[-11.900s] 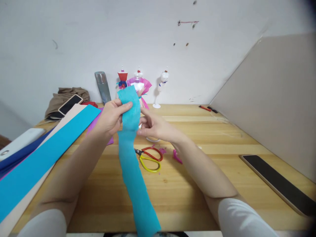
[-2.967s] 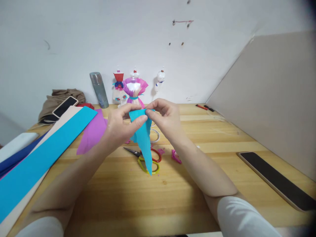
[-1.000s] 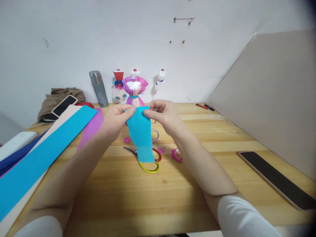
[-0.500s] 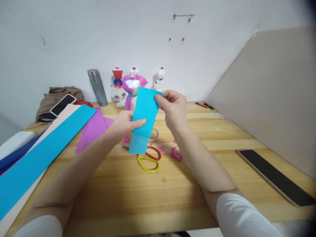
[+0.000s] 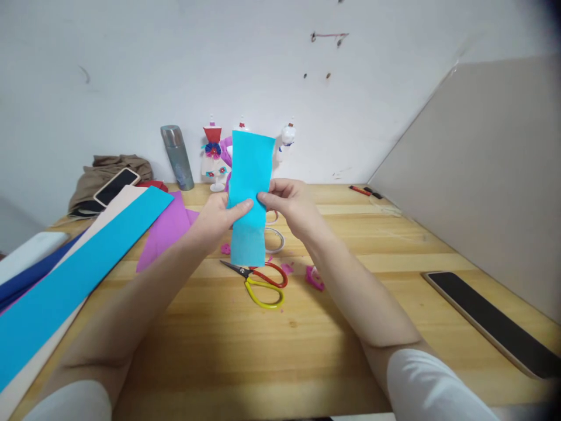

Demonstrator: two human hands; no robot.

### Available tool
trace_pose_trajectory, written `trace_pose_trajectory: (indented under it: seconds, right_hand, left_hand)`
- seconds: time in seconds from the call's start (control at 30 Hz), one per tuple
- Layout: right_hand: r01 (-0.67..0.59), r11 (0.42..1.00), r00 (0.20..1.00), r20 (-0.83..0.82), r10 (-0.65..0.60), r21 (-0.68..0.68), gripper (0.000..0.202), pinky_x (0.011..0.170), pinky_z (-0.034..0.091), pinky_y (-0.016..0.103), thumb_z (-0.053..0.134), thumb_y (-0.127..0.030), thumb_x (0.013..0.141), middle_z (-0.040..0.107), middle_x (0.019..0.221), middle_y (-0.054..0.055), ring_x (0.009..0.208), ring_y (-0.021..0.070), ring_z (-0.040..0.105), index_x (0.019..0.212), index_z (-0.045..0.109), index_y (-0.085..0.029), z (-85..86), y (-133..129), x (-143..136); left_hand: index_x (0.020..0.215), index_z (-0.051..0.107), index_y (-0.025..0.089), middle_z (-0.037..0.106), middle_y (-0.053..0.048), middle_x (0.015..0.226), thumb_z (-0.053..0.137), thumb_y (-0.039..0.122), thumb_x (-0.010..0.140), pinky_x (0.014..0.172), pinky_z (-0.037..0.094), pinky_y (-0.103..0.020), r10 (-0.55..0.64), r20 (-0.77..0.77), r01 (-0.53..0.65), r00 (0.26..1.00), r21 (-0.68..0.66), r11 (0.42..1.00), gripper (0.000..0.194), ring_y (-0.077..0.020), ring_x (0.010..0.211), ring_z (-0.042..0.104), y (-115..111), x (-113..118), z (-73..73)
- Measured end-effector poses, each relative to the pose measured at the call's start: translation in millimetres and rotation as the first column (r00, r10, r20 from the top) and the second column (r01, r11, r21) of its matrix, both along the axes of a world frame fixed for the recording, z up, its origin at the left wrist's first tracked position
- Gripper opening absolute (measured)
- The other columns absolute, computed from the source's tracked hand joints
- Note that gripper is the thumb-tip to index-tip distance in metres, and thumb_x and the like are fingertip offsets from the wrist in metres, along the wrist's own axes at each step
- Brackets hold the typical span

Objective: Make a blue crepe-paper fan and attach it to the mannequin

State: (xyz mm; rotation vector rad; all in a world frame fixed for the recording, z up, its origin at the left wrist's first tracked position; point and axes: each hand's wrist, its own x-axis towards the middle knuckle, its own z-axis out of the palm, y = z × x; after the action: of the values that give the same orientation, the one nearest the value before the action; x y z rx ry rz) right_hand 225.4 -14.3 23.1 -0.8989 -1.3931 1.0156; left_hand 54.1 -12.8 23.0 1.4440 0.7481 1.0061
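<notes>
A strip of bright blue crepe paper (image 5: 250,169) is held upright in front of me, with a paler band across its lower end. My left hand (image 5: 221,213) pinches its left edge, thumb on the near face and fingers behind. On the opposite edge, at about the same height, my right hand (image 5: 287,202) grips it between thumb and fingers. Just below the strip, scissors (image 5: 267,283) with one red and one yellow handle lie on the table. Rings of tape (image 5: 275,240) are partly hidden behind the paper.
Small dress forms (image 5: 213,152) stand by the wall beside a grey bottle (image 5: 177,156). Long paper sheets (image 5: 87,257) and purple paper (image 5: 163,231) lie left. Pink scraps (image 5: 287,268) and a pink roll (image 5: 314,278) are near the scissors. A dark phone-like slab (image 5: 491,321) lies right.
My right hand has slid from the strip's top corner down to the middle of its right edge. The strip now stands straighter and slightly higher. The view has shifted a little.
</notes>
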Motion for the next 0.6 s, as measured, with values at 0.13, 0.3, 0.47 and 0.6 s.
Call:
trace_pose_trajectory:
  seconds: [0.13,0.3,0.47,0.6]
  right_hand:
    - [0.072,0.992,0.997,0.007,-0.073,0.104,0.027,0.055,0.044,0.028,0.077,-0.036,0.070,0.056,0.059,-0.002,0.056,0.0112,0.051,0.063,0.057,-0.021,-1.0,1,0]
    - [0.046,0.961,0.995,0.073,-0.068,0.272,0.026,0.063,0.051,0.030,0.072,-0.030,0.076,0.064,0.072,-0.003,0.069,0.0159,0.062,0.099,0.063,-0.024,1.4,-1,6]
    - [-0.177,0.868,0.955,0.295,0.037,0.464,0.029,0.091,0.055,0.039,0.071,-0.033,0.083,0.068,0.117,0.004,0.111,0.0223,0.064,0.111,0.063,-0.027,1.0,-2,10]
    - [-0.283,0.807,0.919,0.388,0.073,0.518,0.020,0.104,0.049,0.043,0.072,-0.042,0.087,0.065,0.128,0.007,0.121,0.0246,0.061,0.099,0.068,-0.026,-0.9,-1,7]
  left_hand:
    - [0.093,0.077,0.013,0.080,-0.012,0.094,0.083,0.049,0.071,0.080,0.062,-0.042,-0.025,-0.006,0.025,1.000,0.013,1.000,0.043,-0.0331,0.091,0.075,1,0,0.0]
    - [0.098,0.075,0.015,0.079,-0.013,0.096,0.084,0.044,0.070,0.082,0.062,-0.048,0.009,0.152,-0.001,0.988,-0.055,0.998,0.042,-0.0365,0.097,0.074,2,-1,0.9]
    - [0.098,0.073,0.015,0.078,-0.012,0.099,0.084,0.040,0.072,0.087,0.061,-0.048,0.088,0.271,-0.076,0.959,-0.053,0.996,0.038,-0.0346,0.102,0.073,2,-6,3.9]
    - [0.095,0.071,0.016,0.078,-0.008,0.093,0.083,0.038,0.074,0.086,0.060,-0.046,0.092,0.289,-0.082,0.953,-0.047,0.996,0.033,-0.0331,0.100,0.073,1,-5,3.7]
